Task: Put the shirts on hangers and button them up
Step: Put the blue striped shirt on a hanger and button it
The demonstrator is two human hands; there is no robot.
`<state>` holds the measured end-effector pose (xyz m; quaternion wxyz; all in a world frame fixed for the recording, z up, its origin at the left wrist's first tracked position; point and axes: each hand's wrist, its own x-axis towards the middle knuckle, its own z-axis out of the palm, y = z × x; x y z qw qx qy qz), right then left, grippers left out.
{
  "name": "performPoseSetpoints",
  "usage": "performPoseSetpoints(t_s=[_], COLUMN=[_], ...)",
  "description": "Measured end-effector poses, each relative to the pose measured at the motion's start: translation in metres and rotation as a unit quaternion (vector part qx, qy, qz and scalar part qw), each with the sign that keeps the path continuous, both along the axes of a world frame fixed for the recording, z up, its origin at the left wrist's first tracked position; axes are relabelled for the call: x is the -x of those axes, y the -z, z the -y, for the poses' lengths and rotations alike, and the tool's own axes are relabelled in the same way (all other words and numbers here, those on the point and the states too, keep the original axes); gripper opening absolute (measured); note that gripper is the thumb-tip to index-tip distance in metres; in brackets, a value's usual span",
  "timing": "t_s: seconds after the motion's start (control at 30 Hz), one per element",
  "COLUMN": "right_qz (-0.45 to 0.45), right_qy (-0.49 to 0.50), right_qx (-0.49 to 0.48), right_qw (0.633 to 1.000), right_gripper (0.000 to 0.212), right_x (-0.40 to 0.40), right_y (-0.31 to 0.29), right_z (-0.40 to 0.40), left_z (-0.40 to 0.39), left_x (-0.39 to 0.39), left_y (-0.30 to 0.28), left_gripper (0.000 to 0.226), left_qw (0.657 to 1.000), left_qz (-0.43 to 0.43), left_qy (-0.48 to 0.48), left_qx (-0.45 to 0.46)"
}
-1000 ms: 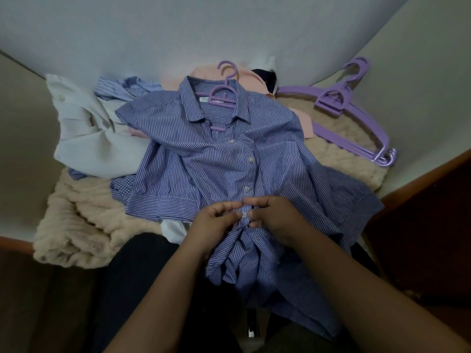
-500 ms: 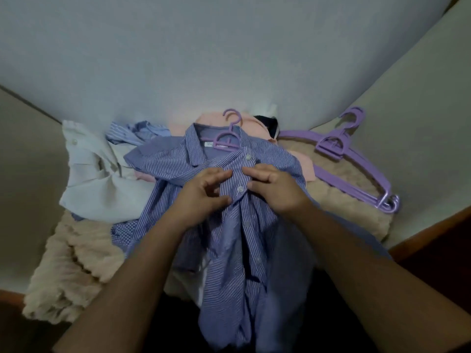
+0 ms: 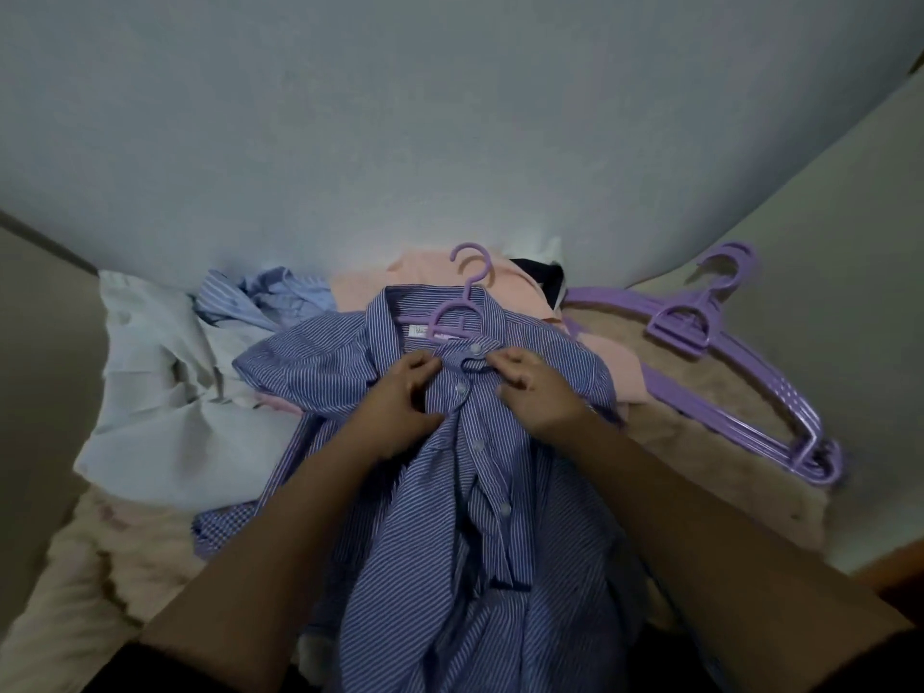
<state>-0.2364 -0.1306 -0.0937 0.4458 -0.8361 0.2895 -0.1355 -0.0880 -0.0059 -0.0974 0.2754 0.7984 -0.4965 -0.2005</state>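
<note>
A blue striped shirt (image 3: 500, 492) lies front up on a cream blanket, with a purple hanger (image 3: 465, 297) inside its collar; only the hook and neck of the hanger show. My left hand (image 3: 405, 397) pinches the left side of the placket just under the collar. My right hand (image 3: 535, 387) pinches the right side of the collar band at the top button (image 3: 475, 348). Several buttons run down the placket below my hands.
A stack of spare purple hangers (image 3: 725, 362) lies at the right on the cream blanket (image 3: 710, 442). A white shirt (image 3: 160, 392), a light blue striped shirt (image 3: 270, 297) and a peach garment (image 3: 515, 282) are piled at the left and back. A wall rises behind.
Both hands moved from the shirt's lower buttons up the placket to the collar. The camera tilted up, so the shirt sits lower in view.
</note>
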Motion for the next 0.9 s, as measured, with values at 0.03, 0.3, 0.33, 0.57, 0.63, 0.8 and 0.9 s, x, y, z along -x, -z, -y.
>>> performPoseSetpoints(t_s=[0.03,0.3,0.33,0.57,0.63,0.8,0.9], right_qz=[-0.001,0.069,0.059,-0.012,-0.014,-0.008,-0.023], right_qy=[-0.001,0.074,0.088,0.129,0.132,0.16,0.163], right_qx=[0.01,0.12,0.124,0.046,-0.027,-0.143,-0.164], right_qw=[1.0,0.988,0.987,0.99,0.991,0.977,0.973], right_gripper=[0.047,0.028,0.026,0.026,0.028,0.033,0.028], right_x=[0.002,0.037,0.04,0.052,0.051,0.043,0.036], right_y=[0.004,0.02,0.024,0.036,0.032,0.023,0.022], right_z=[-0.002,-0.06,-0.067,-0.096,-0.095,-0.088,-0.084], left_z=[-0.005,-0.059,-0.063,-0.073,-0.072,-0.076,-0.077], left_x=[0.004,0.054,0.059,0.081,0.084,0.092,0.09], left_y=[0.002,0.025,0.026,0.019,0.015,0.007,0.005], left_gripper=[0.065,0.008,0.008,0.045,0.05,0.037,0.041], left_qw=[0.999,0.963,0.967,0.987,0.987,0.958,0.958], left_qz=[-0.012,0.015,-0.001,-0.046,-0.069,-0.186,-0.201], left_qy=[-0.022,-0.161,-0.163,-0.128,-0.124,-0.19,-0.185], left_qx=[0.036,0.216,0.197,0.081,0.071,0.109,0.085])
